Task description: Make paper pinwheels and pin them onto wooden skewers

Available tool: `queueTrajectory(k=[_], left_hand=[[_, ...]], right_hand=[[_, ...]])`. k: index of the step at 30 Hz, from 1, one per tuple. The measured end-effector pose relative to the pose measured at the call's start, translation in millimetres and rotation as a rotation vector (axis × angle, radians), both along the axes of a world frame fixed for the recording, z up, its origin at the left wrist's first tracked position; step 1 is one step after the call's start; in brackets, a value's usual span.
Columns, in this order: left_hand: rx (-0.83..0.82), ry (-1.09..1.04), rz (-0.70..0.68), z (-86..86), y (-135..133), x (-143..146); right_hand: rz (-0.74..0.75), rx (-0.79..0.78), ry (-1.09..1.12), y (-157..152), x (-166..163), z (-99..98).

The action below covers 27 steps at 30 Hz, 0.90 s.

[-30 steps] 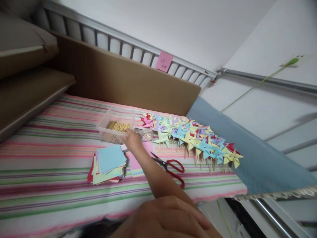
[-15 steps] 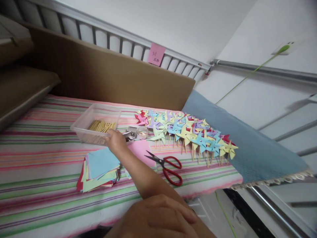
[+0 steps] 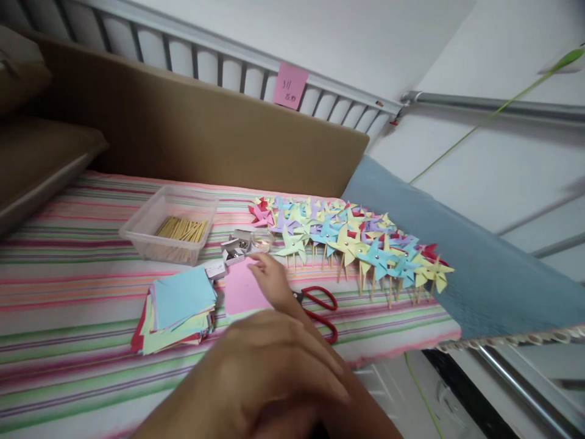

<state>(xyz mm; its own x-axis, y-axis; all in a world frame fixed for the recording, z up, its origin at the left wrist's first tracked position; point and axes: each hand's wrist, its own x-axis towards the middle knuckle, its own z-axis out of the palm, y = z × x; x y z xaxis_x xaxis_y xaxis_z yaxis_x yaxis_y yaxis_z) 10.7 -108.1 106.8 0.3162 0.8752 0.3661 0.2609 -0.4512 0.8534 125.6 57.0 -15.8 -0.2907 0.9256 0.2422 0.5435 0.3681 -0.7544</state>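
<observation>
My right hand (image 3: 273,281) reaches out over the striped cloth (image 3: 82,274). Its fingers are drawn together at the top right corner of a pink paper sheet (image 3: 242,292). My left hand (image 3: 269,378) is close to the camera at the bottom and lies flat on my right forearm, holding nothing. Red scissors (image 3: 322,311) lie just right of my right hand, partly hidden by the arm. A stack of coloured paper squares (image 3: 178,305) sits left of the pink sheet. Small open boxes of metal pins (image 3: 237,247) stand just beyond the fingertips.
A clear plastic tray (image 3: 137,228) with wooden sticks stands at the back left. Several paper pinwheels on sticks (image 3: 347,241) lie in rows to the right, reaching a blue cloth (image 3: 457,256). A cardboard sheet (image 3: 192,134) leans on a railing behind. The surface's edge is near me.
My right hand left the stick tray and drew back right to the pink sheet. The tray now sits a little further left of the pinwheels. My left hand looms larger.
</observation>
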Motion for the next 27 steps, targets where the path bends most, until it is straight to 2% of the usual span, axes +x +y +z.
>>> queueTrajectory(k=[2, 5, 8, 11, 17, 20, 22, 27], left_hand=[[-0.044, -0.004, 0.037, -7.0, 21, -1], [-0.176, 0.069, 0.269, -45.4, 54, -16], [-0.286, 0.185, 0.441, -90.0, 76, -35], [-0.297, 0.267, 0.464, -110.3, 80, -42], [-0.303, 0.249, 0.403, -101.0, 77, -30], [-0.325, 0.242, 0.428, -98.8, 79, -41], [-0.329, 0.245, 0.499, -98.0, 79, -57], [-0.338, 0.378, 0.832, -91.1, 68, -100]], right_hand=[[-0.101, 0.005, -0.032, 3, 37, -4.8], [-0.18, 0.011, -0.078, 11, 66, -8.5], [-0.168, 0.004, -0.127, 21, 66, -9.3], [-0.137, 0.001, -0.18, 32, 52, -9.0], [-0.124, -0.012, -0.306, 53, 29, -3.6], [-0.163, 0.0, -0.347, 47, 25, 2.0], [-0.173, 0.017, -0.35, 36, 26, 4.2], [-0.141, -0.011, -0.269, 4, 43, -3.0]])
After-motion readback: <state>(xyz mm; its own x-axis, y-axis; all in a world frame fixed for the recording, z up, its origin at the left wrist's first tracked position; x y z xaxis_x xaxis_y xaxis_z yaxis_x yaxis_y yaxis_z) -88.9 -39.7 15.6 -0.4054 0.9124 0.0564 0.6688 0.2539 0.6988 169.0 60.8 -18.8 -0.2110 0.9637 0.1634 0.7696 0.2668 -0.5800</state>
